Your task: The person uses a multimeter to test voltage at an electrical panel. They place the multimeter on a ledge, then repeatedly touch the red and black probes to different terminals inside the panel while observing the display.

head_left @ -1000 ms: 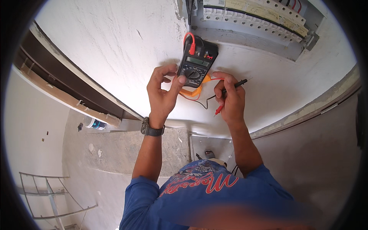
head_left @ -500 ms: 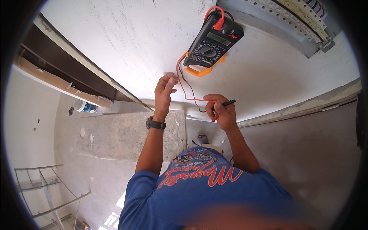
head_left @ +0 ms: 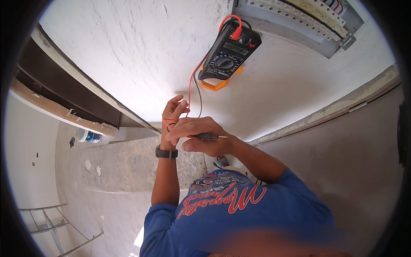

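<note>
A black clamp meter (head_left: 226, 58) with an orange jaw (head_left: 215, 85) rests against the white wall below an electrical panel. A red test lead (head_left: 190, 83) and a black test lead (head_left: 200, 95) run down from it to my hands. My left hand (head_left: 173, 110), with a dark watch at the wrist, curls its fingers on the red lead, part of which loops around the hand. Crossing just in front of it, my right hand (head_left: 201, 136) grips a black test probe (head_left: 207, 136), its metal tip pointing right. A bit of red shows beside the probe; the rest is hidden in the palm.
At the top right, the electrical panel (head_left: 299, 23) stands uncovered, with a breaker row and wires. A dark recess with a wooden edge (head_left: 64, 109) lies left, near a white bucket (head_left: 87, 136). Metal framing (head_left: 53, 229) stands lower left. A concrete slab (head_left: 115, 165) spans the floor.
My right hand has swung left with the black probe, from right of the leads to across my left hand. The left hand has dropped slightly, and red lead now loops around it.
</note>
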{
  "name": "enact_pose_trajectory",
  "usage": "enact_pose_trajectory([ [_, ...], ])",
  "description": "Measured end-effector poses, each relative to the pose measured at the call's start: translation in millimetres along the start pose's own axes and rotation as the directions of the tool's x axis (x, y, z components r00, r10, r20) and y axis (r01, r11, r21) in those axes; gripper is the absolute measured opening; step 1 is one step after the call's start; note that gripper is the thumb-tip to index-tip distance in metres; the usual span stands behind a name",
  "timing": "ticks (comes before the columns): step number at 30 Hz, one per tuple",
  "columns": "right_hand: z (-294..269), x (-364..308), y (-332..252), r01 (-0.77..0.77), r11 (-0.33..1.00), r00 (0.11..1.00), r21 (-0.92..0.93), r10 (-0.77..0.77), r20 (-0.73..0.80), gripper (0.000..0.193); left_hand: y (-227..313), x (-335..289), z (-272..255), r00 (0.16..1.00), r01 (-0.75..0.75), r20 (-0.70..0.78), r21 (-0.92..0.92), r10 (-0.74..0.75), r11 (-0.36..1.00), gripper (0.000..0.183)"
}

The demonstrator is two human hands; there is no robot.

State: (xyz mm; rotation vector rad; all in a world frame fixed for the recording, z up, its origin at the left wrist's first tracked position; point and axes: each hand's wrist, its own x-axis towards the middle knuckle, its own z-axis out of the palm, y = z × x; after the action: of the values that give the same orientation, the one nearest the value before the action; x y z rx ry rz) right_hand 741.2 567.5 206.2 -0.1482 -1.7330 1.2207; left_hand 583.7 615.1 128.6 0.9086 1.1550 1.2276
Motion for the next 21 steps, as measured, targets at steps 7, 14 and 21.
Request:
enact_pose_trajectory([
  [7,12,40,-7,0.185,0.983,0.967,-0.011,-0.180,0.183,0.032,33,-28,-23,0.894,0.212,0.449,-0.443,0.011,0.871,0.076],
  [14,17,43,-26,0.223,0.973,0.942,0.052,-0.229,0.243,0.033,43,-20,-31,0.993,-0.073,0.010,-0.749,0.122,0.659,0.029],
  [21,16,30,-43,0.303,0.950,0.939,0.073,-0.310,0.148,0.027,75,-39,-41,0.926,-0.257,-0.005,-0.739,0.377,0.622,0.023],
])
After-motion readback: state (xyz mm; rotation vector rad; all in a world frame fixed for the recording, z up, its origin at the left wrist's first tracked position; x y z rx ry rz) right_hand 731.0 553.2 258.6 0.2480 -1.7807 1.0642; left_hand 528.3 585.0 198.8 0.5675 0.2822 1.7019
